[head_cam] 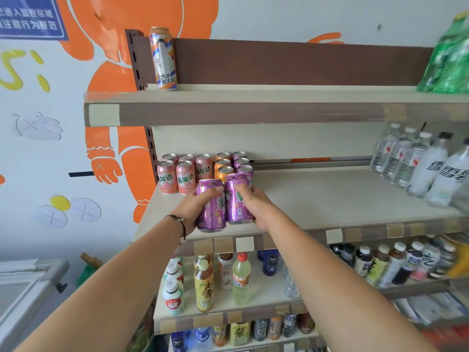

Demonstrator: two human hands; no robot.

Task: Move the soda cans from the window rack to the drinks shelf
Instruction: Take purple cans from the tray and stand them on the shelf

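A tall shelf unit stands against a white wall (228, 13) painted with a big orange cartoon figure (111, 80) and a blue sign (30, 16) in the top left corner. The top shelf (253, 97) holds one tall orange-and-white can (163, 58) standing up at its left end, and a green pack (449, 57) at the far right. The middle shelf (330, 196) is a pale, flat board with a tiled front edge. On its left side stand rows of cans — pink cans (181, 171), orange cans (223, 165) and purple cans (242, 162) behind them, all upright with their tops showing. Clear and white bottles (416, 163) stand at the right end. The lower shelf (253, 301) is full of tea and juice bottles.

Two arms reach in from the bottom. The left hand (194, 207) is wrapped around one purple can (212, 205), with the fingers curled over its side. The right hand (255, 204) grips a second purple can (237, 199) the same way. The two cans are side by side and touching, at the front left of the middle shelf, right in front of the rows. Both stand nearly upright — tops up and leaning a little away from the person, long sides running up and down. Their bottoms are at the front edge of the shelf. A dark bracelet (179, 222) sits on the left wrist.
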